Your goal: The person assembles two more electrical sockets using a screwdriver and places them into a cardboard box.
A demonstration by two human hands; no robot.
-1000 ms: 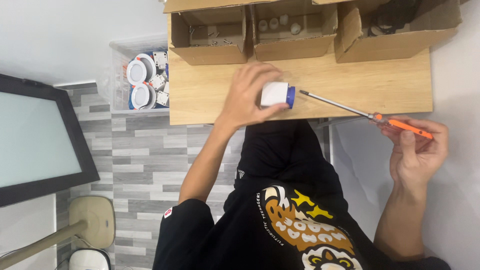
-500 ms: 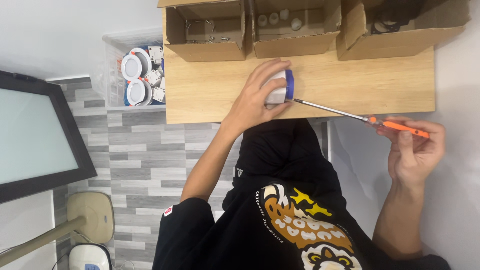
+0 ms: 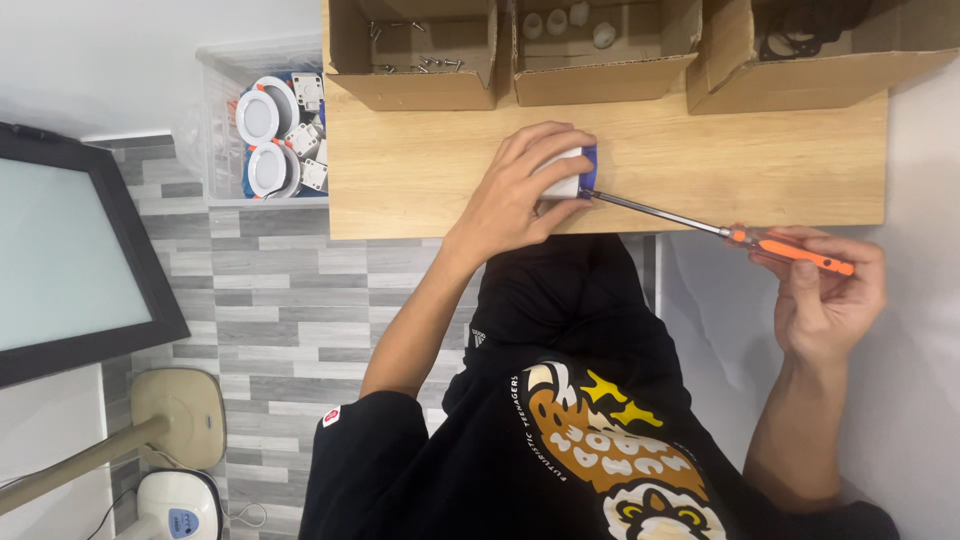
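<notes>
The left hand [image 3: 520, 190], in the middle of the frame, is cupped over a small white plastic fitting with a blue rim [image 3: 572, 172], fingers wrapped round it and pressing it onto the light wooden tabletop [image 3: 720, 170]. The right hand [image 3: 825, 295], at the right of the frame and well apart from the left, is closed round the orange handle of a long thin screwdriver [image 3: 720, 228]; its steel shaft slants up and to the left, and the tip touches the blue rim at the fitting's lower right.

The fitting sits near the table's lower edge, just above the person's black printed shirt [image 3: 590, 440]. Bare wood lies open to the left and right of it. Above, three open brown cardboard boxes [image 3: 600, 80] line the table's top edge: the left one holds screws, the middle one small white parts, the right one dark cables.

Half a second ago the fitting lay in much the same spot with the blue rim turned more openly toward the camera; now the fingers cover most of it, leaving only a strip of white body and blue rim visible.

Left of the table, a clear plastic bin [image 3: 225, 130] holds round white downlights. A dark-framed screen [image 3: 70, 250] fills the left edge.
</notes>
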